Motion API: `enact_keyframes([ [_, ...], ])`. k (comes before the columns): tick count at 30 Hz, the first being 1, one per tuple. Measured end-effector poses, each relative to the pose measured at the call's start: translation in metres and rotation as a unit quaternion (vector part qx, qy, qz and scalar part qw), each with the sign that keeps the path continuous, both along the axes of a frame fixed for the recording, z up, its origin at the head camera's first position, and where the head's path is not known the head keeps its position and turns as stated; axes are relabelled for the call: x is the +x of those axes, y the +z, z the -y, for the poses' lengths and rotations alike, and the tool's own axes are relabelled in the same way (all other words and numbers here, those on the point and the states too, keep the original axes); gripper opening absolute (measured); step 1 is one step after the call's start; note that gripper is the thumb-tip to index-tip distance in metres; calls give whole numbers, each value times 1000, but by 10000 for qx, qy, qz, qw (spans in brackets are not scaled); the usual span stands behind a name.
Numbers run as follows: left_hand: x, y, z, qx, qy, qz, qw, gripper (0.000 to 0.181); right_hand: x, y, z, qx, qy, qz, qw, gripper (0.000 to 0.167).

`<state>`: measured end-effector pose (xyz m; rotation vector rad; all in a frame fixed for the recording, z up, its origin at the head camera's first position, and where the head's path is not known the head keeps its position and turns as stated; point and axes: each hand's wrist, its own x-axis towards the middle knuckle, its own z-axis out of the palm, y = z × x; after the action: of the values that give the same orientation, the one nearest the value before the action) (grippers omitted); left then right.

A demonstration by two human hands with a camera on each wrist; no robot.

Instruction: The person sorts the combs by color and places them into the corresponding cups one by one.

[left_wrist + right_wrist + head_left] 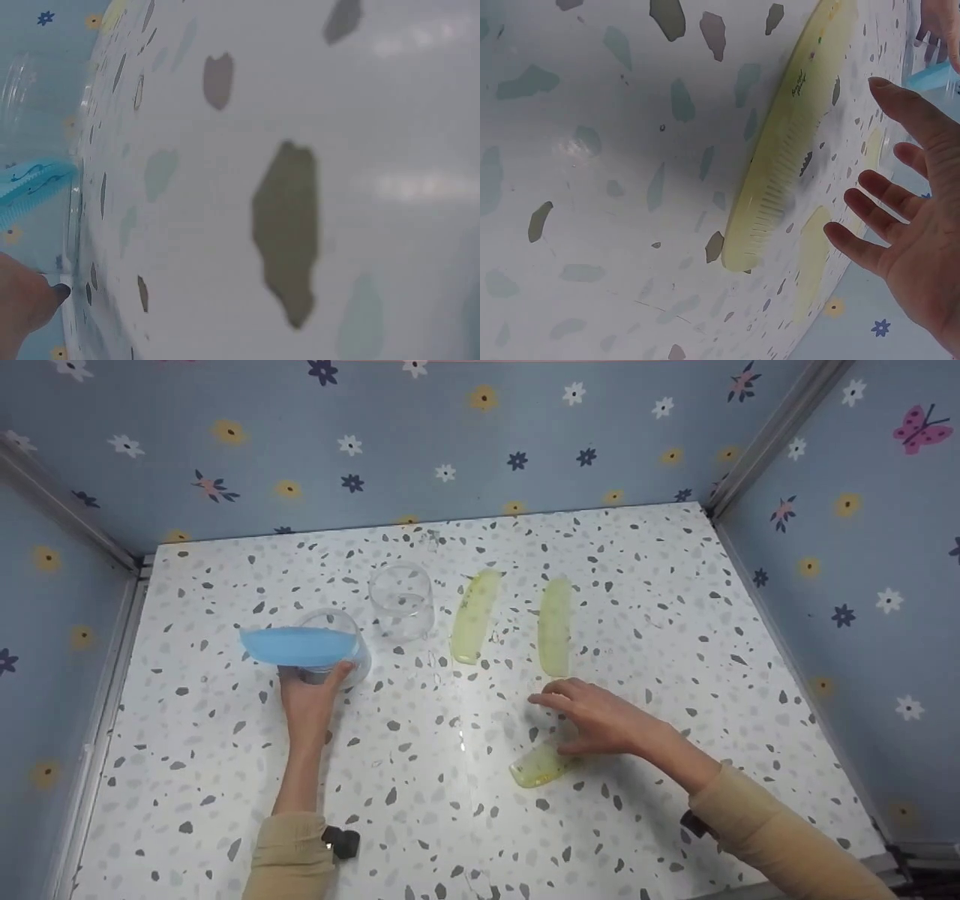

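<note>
- Yellow comb (535, 769) lies flat on the speckled table (420, 840), partly beneath the right hand (600, 720); its printed end and its row of teeth show in the right wrist view.
- Right hand is released, fingers and thumb spread apart, grasping nothing.
- Handling, as a judgement: light, stiff plastic, perhaps slippery from its glossy surface; the thin teeth could snap if bent. Best hold is a thumb-and-finger pinch across the solid, toothless part, lifting by the spine.
- Left hand (309, 705) grasps a clear cup (361, 664), thumb along its side, other fingers largely hidden. A light but firm grip around the wall should suit.
- Blue comb (298, 646) is at that cup, one end jutting past it; how deep it sits, I cannot tell.
- Two other yellow combs (475, 616) lie farther off, near a second cup (403, 604).
</note>
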<state>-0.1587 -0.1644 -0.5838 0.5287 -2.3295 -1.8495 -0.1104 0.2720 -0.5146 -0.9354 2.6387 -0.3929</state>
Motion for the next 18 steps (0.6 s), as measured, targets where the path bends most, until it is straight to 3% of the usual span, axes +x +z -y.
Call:
enact_keyframes([
  [5, 8, -1, 6, 80, -22, -320, 9995, 113, 4, -4, -1, 112, 90, 51, 9999, 84],
  [12, 15, 3, 9, 220, -23, -490, 9986, 112, 6, -8, -1, 317, 111, 64, 9994, 82],
  [18, 29, 12, 7, 488, -20, -720, 9962, 109, 10, -11, -3, 258, 265, -67, 9993, 81],
])
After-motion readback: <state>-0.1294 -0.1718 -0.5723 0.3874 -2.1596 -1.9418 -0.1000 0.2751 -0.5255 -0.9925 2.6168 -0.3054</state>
